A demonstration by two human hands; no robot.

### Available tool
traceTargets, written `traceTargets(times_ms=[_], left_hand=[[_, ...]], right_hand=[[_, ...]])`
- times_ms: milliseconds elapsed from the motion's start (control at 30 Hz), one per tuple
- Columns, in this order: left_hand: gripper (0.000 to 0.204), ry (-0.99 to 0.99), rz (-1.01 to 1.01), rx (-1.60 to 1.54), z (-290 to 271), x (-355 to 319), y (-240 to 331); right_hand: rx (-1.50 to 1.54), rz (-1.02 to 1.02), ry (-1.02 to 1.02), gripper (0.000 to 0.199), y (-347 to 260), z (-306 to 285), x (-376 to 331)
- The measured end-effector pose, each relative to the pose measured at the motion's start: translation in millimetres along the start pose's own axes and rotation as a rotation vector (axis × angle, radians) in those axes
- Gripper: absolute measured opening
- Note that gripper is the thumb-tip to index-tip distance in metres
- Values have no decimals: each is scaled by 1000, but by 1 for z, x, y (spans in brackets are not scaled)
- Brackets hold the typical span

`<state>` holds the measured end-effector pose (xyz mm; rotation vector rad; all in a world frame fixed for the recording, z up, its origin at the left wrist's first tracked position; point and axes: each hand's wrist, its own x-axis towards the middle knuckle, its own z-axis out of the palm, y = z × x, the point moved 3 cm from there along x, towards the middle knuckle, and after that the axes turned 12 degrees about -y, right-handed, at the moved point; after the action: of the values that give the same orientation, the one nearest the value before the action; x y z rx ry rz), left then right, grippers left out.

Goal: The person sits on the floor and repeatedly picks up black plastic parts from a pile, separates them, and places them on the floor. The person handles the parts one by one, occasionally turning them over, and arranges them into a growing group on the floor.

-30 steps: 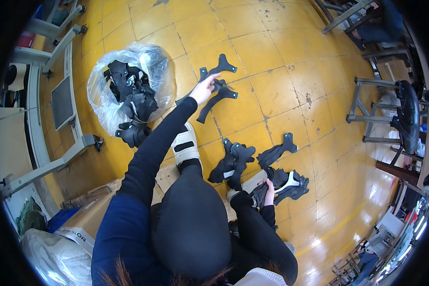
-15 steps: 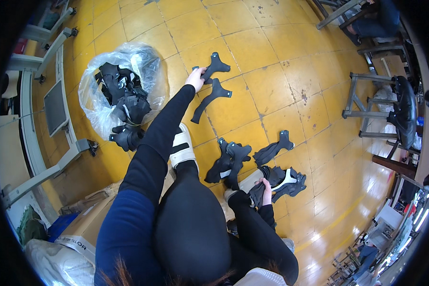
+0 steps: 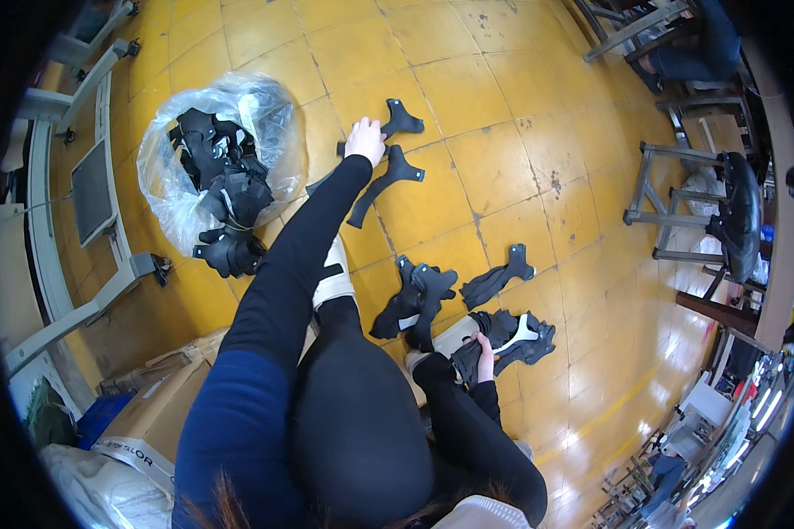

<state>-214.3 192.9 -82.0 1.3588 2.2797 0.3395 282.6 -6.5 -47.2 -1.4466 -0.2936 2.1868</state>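
My left hand (image 3: 366, 142) reaches far forward, its fingers bent down onto a Y-shaped black fabric piece (image 3: 403, 118) on the floor. A similar piece (image 3: 388, 181) lies just beside it, nearer to me. By my right knee, my right hand (image 3: 485, 356) is closed around dark folded fabric pieces (image 3: 467, 360). Right beside that hand is a heap of black pieces (image 3: 536, 346) with a white Y-shaped part (image 3: 525, 331) on it. Two small stacks lie just beyond: overlapping black pieces (image 3: 430, 286) and a separate black bundle (image 3: 501, 278).
A clear plastic bag (image 3: 278, 132) full of black pieces stands at left, some spilling toward me. Left are a grey metal frame (image 3: 106, 291) and a cardboard box (image 3: 154, 419). A stool (image 3: 739, 216) stands at right; a person's leg (image 3: 692, 57) shows at upper right.
My left hand has shifted slightly right and turned knuckles up over the far piece. Dark strip ends now show left of it. My right hand still holds its fabric.
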Motion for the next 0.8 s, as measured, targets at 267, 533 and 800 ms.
traceTargets(times_ms=[267, 533, 800], left_hand=[[23, -108, 70, -396, 35, -80, 7], [35, -213, -246, -134, 45, -96, 30], [32, -56, 229, -446, 20, -90, 24]], right_hand=[[33, -8, -46, 21, -6, 3, -4], [66, -2, -121, 21, -4, -13, -1], [31, -21, -53, 21, -3, -6, -2]])
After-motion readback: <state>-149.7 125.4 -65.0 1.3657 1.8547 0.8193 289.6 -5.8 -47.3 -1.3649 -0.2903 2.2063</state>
